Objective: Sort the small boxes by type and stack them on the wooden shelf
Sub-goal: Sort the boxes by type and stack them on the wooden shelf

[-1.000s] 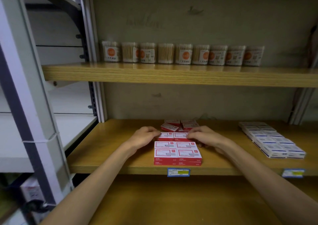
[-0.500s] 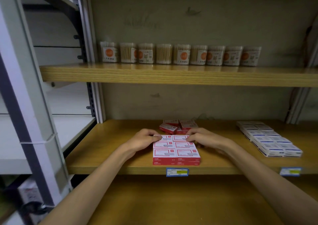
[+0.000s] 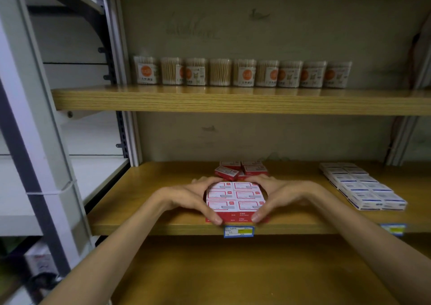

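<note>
Hands moved forward — left hand (image 3: 186, 197), right hand (image 3: 283, 195) fingers now gripping red box stack (image 3: 235, 198) sides.

Both bare forearms reaching forward and converging. Left hand (image 3: 186, 198) and right hand (image 3: 281, 195) mirrored, fingers curled toward each other, thumbs forward and low, tips nearly level; grip closed from both sides, wrists flat.

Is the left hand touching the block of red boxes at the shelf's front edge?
Touching. The head view shows the left hand wrapped round the left side of the red box block, thumb pressed against its front face.
</note>
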Tool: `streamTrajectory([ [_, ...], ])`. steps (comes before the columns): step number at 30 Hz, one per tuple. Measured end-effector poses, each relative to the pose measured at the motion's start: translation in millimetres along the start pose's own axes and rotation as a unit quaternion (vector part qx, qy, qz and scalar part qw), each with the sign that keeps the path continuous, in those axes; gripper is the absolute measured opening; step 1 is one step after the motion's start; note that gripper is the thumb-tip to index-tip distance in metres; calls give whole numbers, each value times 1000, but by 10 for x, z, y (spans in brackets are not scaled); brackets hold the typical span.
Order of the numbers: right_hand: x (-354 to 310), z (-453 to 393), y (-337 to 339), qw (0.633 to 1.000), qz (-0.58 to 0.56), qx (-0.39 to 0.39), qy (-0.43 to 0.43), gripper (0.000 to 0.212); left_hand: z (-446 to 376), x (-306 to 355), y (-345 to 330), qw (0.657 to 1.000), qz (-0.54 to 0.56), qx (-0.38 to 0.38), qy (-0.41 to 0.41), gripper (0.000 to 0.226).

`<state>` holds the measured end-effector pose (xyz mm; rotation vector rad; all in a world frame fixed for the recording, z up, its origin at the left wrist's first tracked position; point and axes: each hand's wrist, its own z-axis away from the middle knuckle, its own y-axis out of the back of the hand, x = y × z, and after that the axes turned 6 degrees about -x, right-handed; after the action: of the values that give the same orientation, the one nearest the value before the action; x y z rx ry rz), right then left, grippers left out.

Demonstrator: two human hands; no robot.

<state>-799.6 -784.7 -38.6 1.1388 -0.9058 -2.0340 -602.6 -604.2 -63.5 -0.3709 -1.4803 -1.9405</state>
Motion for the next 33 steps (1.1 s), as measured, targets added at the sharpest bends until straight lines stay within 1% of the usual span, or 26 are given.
streamTrajectory([
  [2, -16, -26, -18, 1000, 26, 8, 6, 120, -32, 24, -14, 999, -32, 14, 0, 118],
  [5, -43, -48, -32, 998, 62, 20, 0, 113, -72, 31, -31, 999, -45, 31, -3, 111],
  [8, -58, -37, -30, 996, 79, 27, 3, 104, -73, 19, -47, 998, -37, 49, -9, 109],
  [11, -50, -43, -37, 997, 72, 29, 1, 104, -57, 35, -63, 998, -31, 61, -16, 108],
  [13, -52, -39, -49, 997, 65, 30, -2, 104, -61, 13, -78, 998, -31, 61, -10, 111],
  [15, -65, -2, -44, 997, 69, 24, -5, 108, -54, -24, -86, 998, -30, 46, 0, 121],
  [16, -77, 33, -31, 997, 73, 21, -7, 112, -40, -29, -83, 999, 10, 34, -2, 122],
  [17, -86, 68, -14, 998, 61, 20, -10, 112, -36, -45, -67, 995, 90, 34, -14, 113],
  [18, -91, 102, 6, 999, 23, 30, -12, 107, -37, -42, -48, 980, 188, 55, -33, 94],
  [19, -89, 128, 28, 998, -39, 56, -8, 95, -49, -33, -24, 956, 275, 96, -45, 70],
  [20, -63, 128, 52, 989, -107, 103, 3, 79, -73, -30, 2, 932, 327, 151, -42, 51],
  [21, -11, 100, 75, 973, -153, 173, 11, 60, -102, -33, 28, 915, 346, 205, -28, 40],
  [22, 49, 59, 99, 954, -166, 248, 5, 43, -140, -47, 52, 903, 351, 246, -10, 34],
  [23, 128, 7, 115, 935, -167, 313, -7, 32, -178, -60, 73, 894, 357, 272, 7, 32],
  [24, 207, -50, 126, 916, -174, 360, -23, 25, -203, -62, 91, 887, 360, 287, 25, 29],
  [25, 277, -105, 129, 902, -187, 387, -42, 21, -229, -65, 104, 883, 365, 293, 45, 26],
  [27, 371, -188, 104, 891, -216, 393, -68, 18, -288, -71, 114, 878, 367, 298, 78, 25],
  [30, 435, -302, 56, 886, -243, 387, -82, 19, -408, -81, 80, 874, 366, 310, 86, 26],
  [32, 477, -394, 49, 886, -250, 380, -90, 25, -489, -76, 82, 867, 372, 320, 88, 26],
  [33, 489, -431, 50, 887, -254, 373, -95, 28, -528, -72, 90, 872, 359, 321, 87, 25],
])
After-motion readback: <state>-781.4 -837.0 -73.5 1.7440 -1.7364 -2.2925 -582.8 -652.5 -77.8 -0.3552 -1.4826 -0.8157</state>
